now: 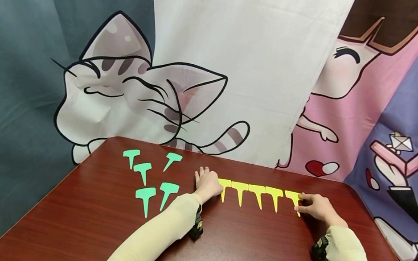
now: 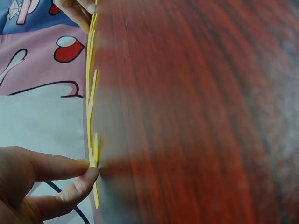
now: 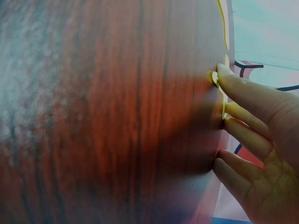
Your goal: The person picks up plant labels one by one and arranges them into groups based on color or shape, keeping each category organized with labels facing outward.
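Note:
Several yellow T-shaped plant labels point(image 1: 258, 190) lie in a row on the table, crossbars at the far side and pointed stems towards me. My left hand point(image 1: 209, 184) is at the left end of the row. Its thumb and forefinger pinch the leftmost yellow label point(image 2: 96, 189), as the left wrist view shows. At the other end my right hand point(image 1: 320, 208) holds the rightmost yellow label point(image 1: 293, 196) between thumb and fingers, with the other fingertips down at the table. A small gap parts this label from its neighbour; the others sit nearly edge to edge.
Several green T-shaped plant labels point(image 1: 146, 194) lie scattered on the left of the brown wooden table point(image 1: 247, 253). Behind the table's far edge hangs a cloth backdrop point(image 1: 246, 41) with a cartoon cat and figures. Each wrist wears a small black camera point(image 1: 196, 229).

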Demonstrator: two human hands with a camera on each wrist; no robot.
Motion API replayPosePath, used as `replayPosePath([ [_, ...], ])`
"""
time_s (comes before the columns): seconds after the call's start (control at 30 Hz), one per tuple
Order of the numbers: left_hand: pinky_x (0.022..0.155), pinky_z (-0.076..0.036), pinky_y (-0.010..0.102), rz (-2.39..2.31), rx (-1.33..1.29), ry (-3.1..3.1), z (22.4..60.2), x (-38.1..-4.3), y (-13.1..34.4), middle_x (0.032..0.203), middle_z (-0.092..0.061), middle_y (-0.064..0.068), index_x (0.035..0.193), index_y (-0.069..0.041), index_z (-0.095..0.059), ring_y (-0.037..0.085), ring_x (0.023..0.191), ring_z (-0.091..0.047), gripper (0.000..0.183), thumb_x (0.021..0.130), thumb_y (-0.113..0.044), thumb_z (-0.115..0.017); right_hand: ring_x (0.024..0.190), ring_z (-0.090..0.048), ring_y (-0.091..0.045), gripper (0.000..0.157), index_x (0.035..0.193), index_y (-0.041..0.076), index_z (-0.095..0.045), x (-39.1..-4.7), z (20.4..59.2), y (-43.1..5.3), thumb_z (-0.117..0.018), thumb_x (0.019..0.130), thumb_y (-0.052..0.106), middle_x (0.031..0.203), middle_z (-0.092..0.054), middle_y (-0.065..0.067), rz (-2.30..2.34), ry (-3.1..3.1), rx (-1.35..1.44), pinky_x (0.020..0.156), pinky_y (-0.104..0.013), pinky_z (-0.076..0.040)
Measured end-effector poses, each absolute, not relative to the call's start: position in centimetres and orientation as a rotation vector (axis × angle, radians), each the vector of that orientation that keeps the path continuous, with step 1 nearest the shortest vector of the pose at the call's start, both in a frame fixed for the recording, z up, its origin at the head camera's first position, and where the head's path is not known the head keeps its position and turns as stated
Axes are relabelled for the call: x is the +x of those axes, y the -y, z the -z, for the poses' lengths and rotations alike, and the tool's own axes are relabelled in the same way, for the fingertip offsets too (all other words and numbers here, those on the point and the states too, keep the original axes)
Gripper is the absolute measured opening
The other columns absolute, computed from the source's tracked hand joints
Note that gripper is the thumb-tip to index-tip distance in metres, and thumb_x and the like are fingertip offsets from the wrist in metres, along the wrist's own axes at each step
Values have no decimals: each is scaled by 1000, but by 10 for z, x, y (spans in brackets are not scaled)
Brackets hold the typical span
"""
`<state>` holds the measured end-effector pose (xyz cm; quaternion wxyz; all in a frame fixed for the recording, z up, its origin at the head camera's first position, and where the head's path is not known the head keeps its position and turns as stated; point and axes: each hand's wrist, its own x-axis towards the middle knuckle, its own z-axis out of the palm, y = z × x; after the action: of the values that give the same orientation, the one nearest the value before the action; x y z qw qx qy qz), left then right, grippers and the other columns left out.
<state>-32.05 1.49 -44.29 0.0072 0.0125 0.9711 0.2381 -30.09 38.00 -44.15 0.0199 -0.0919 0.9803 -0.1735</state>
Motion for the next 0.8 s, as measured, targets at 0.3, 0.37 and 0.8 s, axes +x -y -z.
replayPosePath([
  [0.3, 117, -14, 53, -726, 46, -3070, 443, -317, -13, 148, -34, 25, 65, -11, -61, 42, 143, -19, 16, 78, -18, -66, 115, -45, -57, 68, 127, -4, -56, -302, 442, -380, -75, 77, 39, 128, -51, -35, 542, -3020, -284, 92, -66, -39],
  [0.37, 116, -15, 53, -715, 49, -3079, 442, -315, -12, 148, -34, 25, 66, -10, -60, 42, 143, -19, 15, 78, -18, -67, 115, -45, -57, 68, 127, -3, -57, -302, 442, -381, -75, 77, 39, 127, -51, -34, 541, -3021, -285, 92, -66, -39],
  [0.8, 117, -14, 52, -674, 80, -3099, 439, -311, -5, 149, -34, 23, 68, -10, -61, 40, 143, -21, 15, 80, -18, -67, 116, -43, -57, 71, 127, -3, -56, -303, 443, -381, -76, 76, 42, 128, -51, -34, 550, -3012, -276, 92, -66, -38],
])
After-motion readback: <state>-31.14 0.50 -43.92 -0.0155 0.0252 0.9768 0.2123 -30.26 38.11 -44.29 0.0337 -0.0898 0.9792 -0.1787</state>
